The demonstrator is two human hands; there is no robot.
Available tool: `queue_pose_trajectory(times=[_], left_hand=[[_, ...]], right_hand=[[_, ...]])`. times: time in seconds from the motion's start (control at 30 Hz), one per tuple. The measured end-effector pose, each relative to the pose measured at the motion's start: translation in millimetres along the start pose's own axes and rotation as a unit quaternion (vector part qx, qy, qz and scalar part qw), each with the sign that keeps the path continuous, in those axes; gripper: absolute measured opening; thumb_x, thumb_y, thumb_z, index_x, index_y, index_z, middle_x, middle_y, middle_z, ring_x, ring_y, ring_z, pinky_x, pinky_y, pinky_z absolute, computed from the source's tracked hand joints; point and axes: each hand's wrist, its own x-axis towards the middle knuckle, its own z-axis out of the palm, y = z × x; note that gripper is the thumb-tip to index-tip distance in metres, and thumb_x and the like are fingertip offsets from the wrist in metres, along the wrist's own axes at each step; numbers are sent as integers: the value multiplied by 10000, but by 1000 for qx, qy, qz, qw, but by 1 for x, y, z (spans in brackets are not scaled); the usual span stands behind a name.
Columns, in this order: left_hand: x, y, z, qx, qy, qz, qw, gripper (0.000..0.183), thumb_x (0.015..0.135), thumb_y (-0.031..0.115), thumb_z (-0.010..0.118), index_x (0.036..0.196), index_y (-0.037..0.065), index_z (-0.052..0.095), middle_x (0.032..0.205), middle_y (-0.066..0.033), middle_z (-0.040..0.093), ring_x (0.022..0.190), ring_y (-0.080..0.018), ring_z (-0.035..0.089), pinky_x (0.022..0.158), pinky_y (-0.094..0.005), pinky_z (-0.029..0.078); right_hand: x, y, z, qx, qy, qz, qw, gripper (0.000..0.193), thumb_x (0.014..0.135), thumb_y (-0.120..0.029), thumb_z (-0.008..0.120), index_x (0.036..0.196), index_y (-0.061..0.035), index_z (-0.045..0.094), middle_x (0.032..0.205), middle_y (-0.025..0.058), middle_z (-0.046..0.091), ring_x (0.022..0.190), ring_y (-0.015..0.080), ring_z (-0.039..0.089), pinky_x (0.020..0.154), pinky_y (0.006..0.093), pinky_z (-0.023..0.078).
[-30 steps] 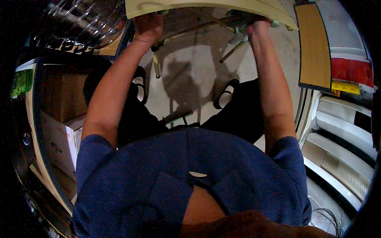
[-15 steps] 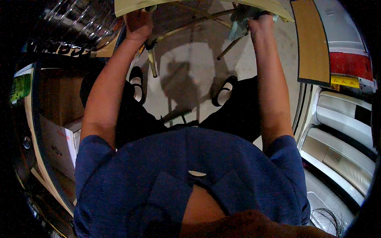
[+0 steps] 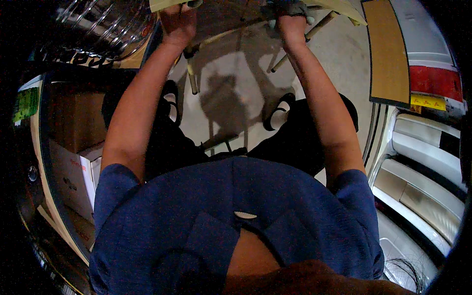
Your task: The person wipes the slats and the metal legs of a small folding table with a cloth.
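Note:
At the top left, my left hand point(image 3: 178, 23) is closed at the edge of a pale yellow board point(image 3: 166, 5). Its fingertips are partly hidden there. My right hand point(image 3: 292, 28) reaches to the upper middle and is closed on a dark grey-blue cloth point(image 3: 290, 9), whose lighter ends stick out at both sides of the hand. The board's far-right corner point(image 3: 346, 11) shows beyond that hand. Below the board stand thin yellowish legs point(image 3: 192, 76) with a crossbar; most of the board lies outside the picture.
Left are a shelf with cardboard boxes point(image 3: 73, 169) and a shiny ribbed metal thing point(image 3: 101, 27). On the right stand a brown dark-edged panel point(image 3: 387, 54) and white ridged plastic units point(image 3: 423, 152). My feet, in dark shoes point(image 3: 280, 112), are on the grey floor point(image 3: 236, 69).
My right hand has moved left with the cloth, away from the right corner. My left hand has shifted slightly right. The board's middle edge no longer shows.

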Motion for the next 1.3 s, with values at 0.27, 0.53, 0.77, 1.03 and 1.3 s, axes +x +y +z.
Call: queue_pose_trajectory(times=[0.27, 0.53, 0.77, 1.03, 1.3], left_hand=[[30, -58, 126, 105, 158, 118, 975, 335, 903, 229, 505, 1193, 114, 627, 1116, -149, 662, 1065, -295, 611, 918, -463, 479], [25, 18, 84, -76, 122, 88, 986, 352, 863, 345, 569, 1126, 127, 654, 1141, -93, 673, 1070, -268, 616, 955, -435, 476], [-7, -20, 84, -143, 119, 74, 980, 301, 839, 335, 603, 1042, 133, 698, 1048, -94, 703, 980, -286, 649, 894, -419, 509], [-3, 16, 52, -120, 145, 67, 980, 359, 848, 308, 619, 1138, 97, 643, 1081, -135, 665, 978, -310, 632, 876, -426, 508], [-1, 39, 25, -903, 167, 99, 384, 509, 911, 380, 617, 1317, 83, 536, 1235, -141, 592, 1089, -288, 575, 929, -430, 470]], right_hand=[[46, 38, -11, -357, -68, -45, 931, 260, 894, -193, 573, 953, 54, 625, 926, 194, 637, 762, 332, 612, 701, 453, 490], [142, 90, -90, -495, 201, -188, 824, 371, 864, -319, 674, 1035, 11, 691, 958, 130, 698, 937, 271, 677, 805, 397, 529], [100, 6, -59, 408, 40, 54, 911, 504, 904, -345, 688, 1248, -5, 544, 1191, 191, 592, 1011, 357, 592, 819, 535, 535], [64, 9, -44, 321, -5, 50, 946, 666, 944, -534, 577, 1420, -90, 433, 1370, 149, 505, 1205, 330, 514, 998, 479, 463], [21, 43, -20, -226, -73, -33, 971, 357, 924, -301, 582, 1010, 45, 585, 930, 152, 622, 836, 257, 594, 788, 393, 480]])
